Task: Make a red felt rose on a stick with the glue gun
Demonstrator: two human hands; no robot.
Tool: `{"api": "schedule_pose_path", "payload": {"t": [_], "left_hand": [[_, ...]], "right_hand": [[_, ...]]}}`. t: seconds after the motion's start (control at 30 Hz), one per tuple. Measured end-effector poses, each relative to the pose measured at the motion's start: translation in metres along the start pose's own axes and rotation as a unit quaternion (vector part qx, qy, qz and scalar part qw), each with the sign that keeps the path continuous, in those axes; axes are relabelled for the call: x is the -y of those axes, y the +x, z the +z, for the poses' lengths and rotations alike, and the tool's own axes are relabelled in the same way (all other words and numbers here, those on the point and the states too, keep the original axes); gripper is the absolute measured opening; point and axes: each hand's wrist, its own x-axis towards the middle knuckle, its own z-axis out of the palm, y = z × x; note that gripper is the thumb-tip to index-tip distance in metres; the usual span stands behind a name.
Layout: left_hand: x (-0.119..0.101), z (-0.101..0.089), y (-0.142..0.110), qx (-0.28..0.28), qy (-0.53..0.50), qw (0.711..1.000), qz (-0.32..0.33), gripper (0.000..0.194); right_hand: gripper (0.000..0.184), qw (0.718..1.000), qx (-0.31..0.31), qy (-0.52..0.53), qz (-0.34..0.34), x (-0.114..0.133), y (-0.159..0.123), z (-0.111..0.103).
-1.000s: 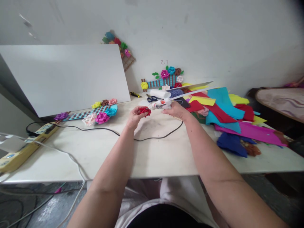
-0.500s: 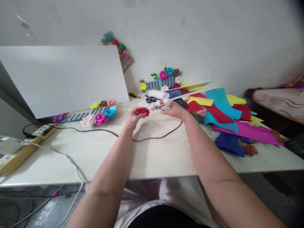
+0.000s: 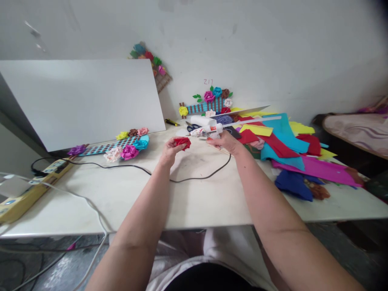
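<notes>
In my left hand [image 3: 170,151] a red paper flower [image 3: 183,143] is pinched between thumb and fingers, held above the table. My right hand [image 3: 224,142] is closed round a white hot glue gun [image 3: 209,129], its nozzle pointing left toward the flower, with a small gap between them. A long glue stick [image 3: 251,121] juts from the gun's back to the right. The black cord [image 3: 200,178] curves from below the right hand across the table to the left. Scissors [image 3: 194,127] lie behind the gun, partly hidden by it.
Coloured crepe paper [image 3: 285,133] is heaped on the right. At the left lie a flower-covered panel [image 3: 106,148] and a yellow power strip [image 3: 33,192]. A white board [image 3: 81,101] leans on the wall. A second flowered panel [image 3: 200,107] and a utility knife [image 3: 171,122] are at the back.
The glue gun has drawn back slightly to the right, away from the red flower, and its glue stick now tilts less. My left hand still holds the flower in nearly the same place.
</notes>
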Motion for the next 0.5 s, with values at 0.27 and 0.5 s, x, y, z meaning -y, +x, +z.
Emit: {"api": "schedule_pose_path", "payload": {"t": [0.27,0.5], "left_hand": [[0.0,-0.001,0.0,0.005,-0.024,1.0,-0.019,0.041],[0.0,-0.002,0.0,0.001,-0.027,0.999,-0.018,0.042]], "right_hand": [[0.031,0.993,-0.074,0.085,-0.022,-0.012,0.005,-0.001],[0.036,0.989,-0.147,0.0,0.009,-0.039,0.013,0.0]]}}
